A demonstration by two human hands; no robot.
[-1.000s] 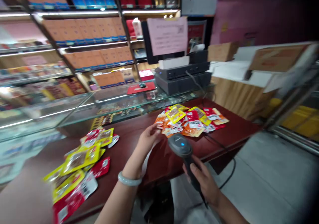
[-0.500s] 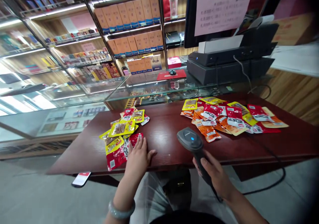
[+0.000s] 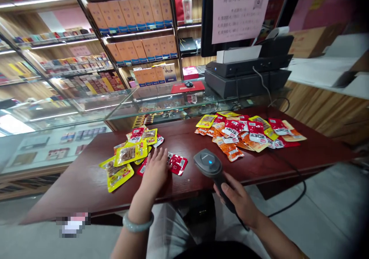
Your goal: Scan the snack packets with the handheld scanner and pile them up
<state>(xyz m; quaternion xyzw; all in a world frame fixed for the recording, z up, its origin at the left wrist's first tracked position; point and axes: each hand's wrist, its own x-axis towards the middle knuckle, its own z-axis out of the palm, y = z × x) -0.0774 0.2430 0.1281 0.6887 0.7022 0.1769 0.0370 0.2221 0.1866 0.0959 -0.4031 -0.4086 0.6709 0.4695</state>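
Observation:
My right hand (image 3: 240, 203) grips the handle of a dark barcode scanner (image 3: 208, 162), held over the front edge of a dark red table (image 3: 86, 182); its cable runs off to the right. My left hand (image 3: 155, 168) lies flat, fingers spread, on a red snack packet (image 3: 176, 163) at the edge of the left pile of yellow and red packets (image 3: 127, 155). A bigger pile of red, orange and yellow packets (image 3: 248, 132) lies on the table's right side, beyond the scanner.
Behind the table runs a glass display counter (image 3: 161, 101) with a red mouse pad. A black cash register with printer and screen (image 3: 245, 67) stands on it. Shelves of boxed goods (image 3: 135, 28) fill the back wall. A wooden counter (image 3: 328, 109) stands at right.
My left hand came away from the right pile to the left pile and pressed down there; a red packet now lies spread out beside it. The scanner stayed in my right hand.

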